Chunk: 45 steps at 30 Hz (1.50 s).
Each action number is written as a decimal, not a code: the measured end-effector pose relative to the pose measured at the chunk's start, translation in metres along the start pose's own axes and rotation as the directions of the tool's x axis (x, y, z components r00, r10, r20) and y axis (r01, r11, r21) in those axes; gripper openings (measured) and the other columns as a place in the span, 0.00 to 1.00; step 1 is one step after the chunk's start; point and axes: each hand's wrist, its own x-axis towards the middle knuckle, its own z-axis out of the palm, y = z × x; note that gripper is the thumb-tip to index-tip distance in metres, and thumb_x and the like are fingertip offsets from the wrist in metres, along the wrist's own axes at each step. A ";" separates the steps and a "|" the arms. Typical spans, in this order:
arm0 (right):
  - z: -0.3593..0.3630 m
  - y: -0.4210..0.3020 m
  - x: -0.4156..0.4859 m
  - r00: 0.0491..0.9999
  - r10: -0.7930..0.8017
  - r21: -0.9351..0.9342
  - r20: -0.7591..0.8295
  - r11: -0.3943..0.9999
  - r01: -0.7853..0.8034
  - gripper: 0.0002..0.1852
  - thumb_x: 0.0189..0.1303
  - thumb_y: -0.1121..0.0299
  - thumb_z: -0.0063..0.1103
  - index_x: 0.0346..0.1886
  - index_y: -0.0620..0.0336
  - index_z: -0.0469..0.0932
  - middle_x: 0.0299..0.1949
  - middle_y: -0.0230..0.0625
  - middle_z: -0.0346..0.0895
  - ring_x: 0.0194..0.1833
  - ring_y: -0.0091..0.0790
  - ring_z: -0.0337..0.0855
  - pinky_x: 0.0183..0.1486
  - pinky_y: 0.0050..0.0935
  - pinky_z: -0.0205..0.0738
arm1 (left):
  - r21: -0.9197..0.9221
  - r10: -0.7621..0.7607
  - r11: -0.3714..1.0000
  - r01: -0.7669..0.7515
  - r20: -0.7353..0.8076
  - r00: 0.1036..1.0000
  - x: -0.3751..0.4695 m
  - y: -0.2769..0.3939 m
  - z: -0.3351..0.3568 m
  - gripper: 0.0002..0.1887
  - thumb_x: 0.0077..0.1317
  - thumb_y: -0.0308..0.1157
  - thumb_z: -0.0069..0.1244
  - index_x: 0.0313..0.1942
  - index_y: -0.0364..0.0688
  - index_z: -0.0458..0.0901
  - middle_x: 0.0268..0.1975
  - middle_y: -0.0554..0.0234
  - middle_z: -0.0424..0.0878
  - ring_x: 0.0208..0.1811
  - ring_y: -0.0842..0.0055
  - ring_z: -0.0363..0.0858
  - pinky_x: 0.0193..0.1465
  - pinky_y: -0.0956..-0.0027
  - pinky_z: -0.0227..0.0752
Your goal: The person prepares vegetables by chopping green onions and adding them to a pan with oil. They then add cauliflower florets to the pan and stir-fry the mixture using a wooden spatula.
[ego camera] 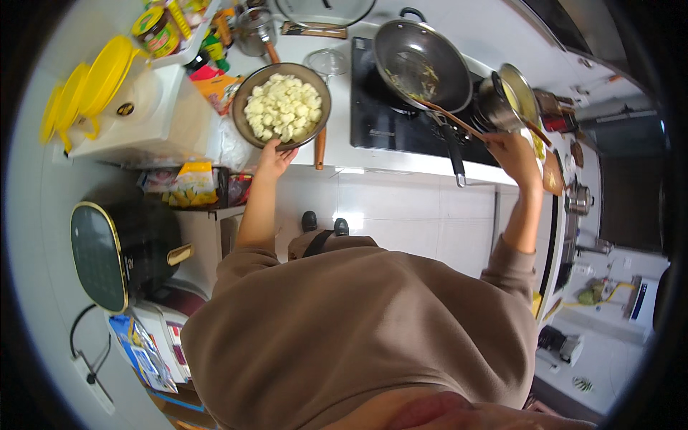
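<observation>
My left hand [277,159] grips the near rim of a brown bowl [241,119] over the white counter. Cauliflower florets [284,106] are heaped inside it. To the right, a dark wok [395,45] sits on the black cooktop [371,131], its black handle [455,156] pointing toward me. Scraps of chopped food [428,80] lie on the wok's bottom. My right hand [513,156] is closed around the end of a wooden spatula [454,118], whose far end reaches into the wok.
A steel pot [497,105] stands right of the wok. Beside the bowl lie a wire strainer [327,62] and a wooden handle [320,150] that juts past the counter edge. Yellow-lidded containers [107,75] stand on a white box at left, above a black air fryer [129,252].
</observation>
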 end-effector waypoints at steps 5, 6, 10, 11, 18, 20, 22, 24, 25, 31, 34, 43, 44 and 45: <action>0.048 0.016 0.063 0.979 0.062 -0.076 -0.193 0.994 -0.078 0.12 0.52 0.65 0.49 0.36 0.51 0.82 0.33 0.47 0.79 0.37 0.50 0.79 0.42 0.42 0.73 | 0.040 0.050 0.998 -0.048 -0.057 0.997 0.008 -0.004 0.005 0.16 0.57 0.25 0.38 0.45 0.29 0.66 0.42 0.47 0.75 0.39 0.61 0.78 0.33 0.71 0.79; 0.057 0.021 0.077 0.969 0.075 -0.087 -0.233 0.991 -0.098 0.12 0.52 0.65 0.49 0.36 0.49 0.82 0.33 0.47 0.79 0.37 0.50 0.79 0.42 0.42 0.74 | 0.045 0.062 0.997 -0.060 -0.035 0.997 0.005 -0.006 0.004 0.16 0.56 0.25 0.38 0.45 0.29 0.66 0.42 0.48 0.75 0.37 0.60 0.79 0.28 0.74 0.78; 0.082 0.029 0.110 0.950 0.176 0.000 -0.257 0.983 -0.183 0.13 0.51 0.64 0.51 0.39 0.49 0.82 0.34 0.46 0.79 0.39 0.49 0.79 0.44 0.41 0.73 | 0.077 0.062 0.995 -0.057 -0.071 0.996 -0.017 -0.019 -0.005 0.16 0.56 0.24 0.40 0.45 0.30 0.65 0.39 0.50 0.75 0.33 0.62 0.80 0.23 0.78 0.75; 0.084 0.027 0.109 0.954 0.167 0.002 -0.250 0.985 -0.172 0.13 0.51 0.64 0.52 0.40 0.49 0.81 0.34 0.46 0.79 0.39 0.49 0.79 0.44 0.40 0.73 | 0.070 0.060 0.996 -0.055 -0.072 0.996 -0.025 -0.024 -0.007 0.16 0.55 0.24 0.41 0.45 0.30 0.65 0.39 0.50 0.75 0.32 0.63 0.80 0.23 0.78 0.74; 0.029 0.025 0.022 0.990 -0.014 0.023 -0.144 1.000 0.017 0.14 0.49 0.69 0.53 0.40 0.55 0.81 0.27 0.49 0.77 0.31 0.46 0.80 0.35 0.35 0.72 | 0.123 0.182 0.977 -0.171 -0.085 0.980 -0.078 -0.032 0.001 0.12 0.56 0.24 0.42 0.41 0.29 0.66 0.36 0.50 0.76 0.29 0.66 0.80 0.22 0.77 0.72; 0.016 0.028 0.006 0.998 0.024 0.056 -0.056 0.998 -0.020 0.13 0.49 0.70 0.54 0.39 0.55 0.81 0.24 0.47 0.77 0.28 0.44 0.80 0.33 0.32 0.71 | 0.206 0.226 0.955 -0.214 -0.034 0.974 -0.095 -0.027 0.015 0.13 0.56 0.25 0.43 0.40 0.28 0.66 0.35 0.49 0.77 0.28 0.66 0.80 0.22 0.76 0.72; 0.020 0.026 0.013 0.998 0.000 0.068 -0.070 0.998 0.004 0.11 0.49 0.69 0.55 0.37 0.54 0.82 0.27 0.47 0.78 0.32 0.46 0.79 0.37 0.36 0.72 | 0.228 0.267 0.938 -0.262 0.010 0.964 -0.109 -0.022 0.035 0.13 0.56 0.25 0.43 0.40 0.27 0.66 0.34 0.49 0.77 0.27 0.66 0.80 0.21 0.76 0.72; 0.033 0.027 0.028 0.991 -0.034 0.041 -0.127 0.998 0.039 0.11 0.49 0.67 0.54 0.36 0.52 0.82 0.30 0.46 0.79 0.34 0.48 0.79 0.40 0.38 0.73 | 0.296 0.334 0.894 -0.335 0.057 0.941 -0.121 -0.018 0.054 0.14 0.57 0.27 0.43 0.40 0.26 0.66 0.33 0.49 0.77 0.26 0.67 0.80 0.21 0.76 0.72; 0.045 0.025 0.042 0.987 -0.009 0.023 -0.162 1.000 0.012 0.12 0.51 0.66 0.52 0.38 0.50 0.82 0.31 0.47 0.79 0.36 0.49 0.79 0.41 0.38 0.73 | 0.283 0.327 0.899 -0.333 0.070 0.943 -0.128 -0.016 0.062 0.12 0.57 0.26 0.44 0.39 0.27 0.67 0.33 0.51 0.77 0.26 0.68 0.80 0.22 0.76 0.71; 0.076 0.059 0.084 0.947 0.169 0.111 -0.272 0.983 -0.143 0.13 0.51 0.64 0.52 0.39 0.51 0.82 0.32 0.47 0.79 0.37 0.49 0.79 0.43 0.38 0.73 | 0.321 0.368 0.869 -0.376 0.089 0.926 -0.152 -0.012 0.076 0.11 0.57 0.26 0.43 0.39 0.30 0.69 0.33 0.54 0.78 0.27 0.67 0.80 0.22 0.76 0.68; 0.087 0.063 0.100 0.944 0.174 0.151 -0.282 0.979 -0.135 0.13 0.51 0.63 0.54 0.39 0.53 0.81 0.33 0.47 0.79 0.37 0.48 0.80 0.42 0.36 0.73 | 0.336 0.349 0.872 -0.356 0.082 0.934 -0.155 -0.014 0.072 0.12 0.57 0.26 0.43 0.40 0.30 0.69 0.32 0.54 0.78 0.26 0.67 0.80 0.20 0.77 0.67; 0.072 0.027 0.075 0.981 -0.019 -0.050 -0.192 0.999 0.010 0.14 0.53 0.65 0.50 0.41 0.46 0.81 0.33 0.46 0.79 0.38 0.48 0.79 0.42 0.41 0.73 | 0.309 0.358 0.885 -0.349 0.030 0.933 -0.165 -0.024 0.062 0.11 0.56 0.26 0.44 0.39 0.31 0.69 0.30 0.56 0.77 0.21 0.73 0.77 0.18 0.78 0.63; 0.059 0.027 0.057 0.981 -0.026 -0.089 -0.194 0.996 0.009 0.13 0.53 0.66 0.49 0.40 0.48 0.81 0.31 0.46 0.78 0.36 0.48 0.79 0.40 0.43 0.73 | 0.296 0.360 0.891 -0.346 0.006 0.933 -0.165 -0.026 0.059 0.11 0.56 0.26 0.44 0.39 0.31 0.69 0.30 0.57 0.77 0.21 0.73 0.76 0.18 0.78 0.63; 0.048 0.026 0.041 0.982 -0.023 -0.095 -0.185 0.995 0.005 0.12 0.53 0.66 0.49 0.38 0.49 0.81 0.29 0.46 0.78 0.34 0.49 0.79 0.37 0.43 0.72 | 0.293 0.370 0.889 -0.351 -0.010 0.929 -0.163 -0.027 0.056 0.11 0.56 0.26 0.44 0.38 0.31 0.69 0.29 0.57 0.77 0.20 0.74 0.76 0.18 0.78 0.63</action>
